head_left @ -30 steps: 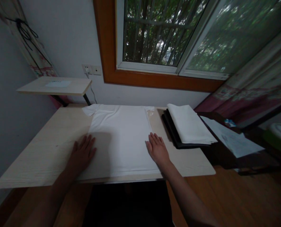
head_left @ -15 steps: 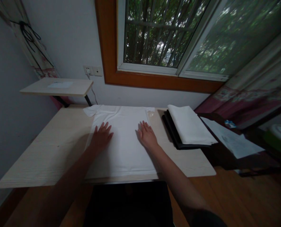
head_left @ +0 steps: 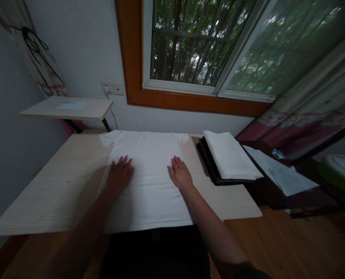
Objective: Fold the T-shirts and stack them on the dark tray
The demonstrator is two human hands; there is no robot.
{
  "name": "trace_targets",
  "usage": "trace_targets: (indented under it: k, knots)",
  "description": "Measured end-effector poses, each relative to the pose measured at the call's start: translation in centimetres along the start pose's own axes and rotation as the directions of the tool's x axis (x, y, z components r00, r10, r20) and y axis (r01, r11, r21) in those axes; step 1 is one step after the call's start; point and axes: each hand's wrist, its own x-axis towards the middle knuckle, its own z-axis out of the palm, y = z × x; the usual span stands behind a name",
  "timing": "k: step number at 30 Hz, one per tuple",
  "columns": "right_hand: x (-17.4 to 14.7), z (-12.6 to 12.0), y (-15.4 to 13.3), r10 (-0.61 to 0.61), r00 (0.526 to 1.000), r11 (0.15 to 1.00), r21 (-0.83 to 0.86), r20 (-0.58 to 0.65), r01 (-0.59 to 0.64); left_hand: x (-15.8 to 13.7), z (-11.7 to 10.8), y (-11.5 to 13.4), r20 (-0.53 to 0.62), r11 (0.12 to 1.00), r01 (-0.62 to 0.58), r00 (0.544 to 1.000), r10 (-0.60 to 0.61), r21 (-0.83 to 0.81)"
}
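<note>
A white T-shirt [head_left: 150,190] lies spread on the pale wooden table [head_left: 59,186], its short sleeves at the far edge near the wall. Its lower end reaches the table's near edge, and faint creases cross it. My left hand [head_left: 120,173] rests flat on the shirt's left side, fingers spread and holding nothing. On the right side, my right hand [head_left: 180,173] also lies flat on the cloth, its fingers stretched out and fairly close together.
To the right stands a stack of folded white cloth [head_left: 232,155] on folded black cloth [head_left: 209,162]. A small raised shelf [head_left: 94,106] bears a paper at the back left. Past the right edge, a dark surface holds a white sheet [head_left: 280,170]. A window [head_left: 195,54] is ahead.
Both hands have slid slightly toward me on the shirt. The shirt's lower end has come nearer, now covering the table's near edge, and the wrinkles near its top look smoother.
</note>
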Motion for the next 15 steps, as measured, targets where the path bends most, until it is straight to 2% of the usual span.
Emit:
trace_targets:
  k: [15]
  knots:
    - [-5.8,-1.2,-1.2,-0.02,1.0,0.999,-0.049,-0.001,0.02,-6.1,-2.2,1.7,0.018,0.999,-0.032,0.999,0.032,0.028]
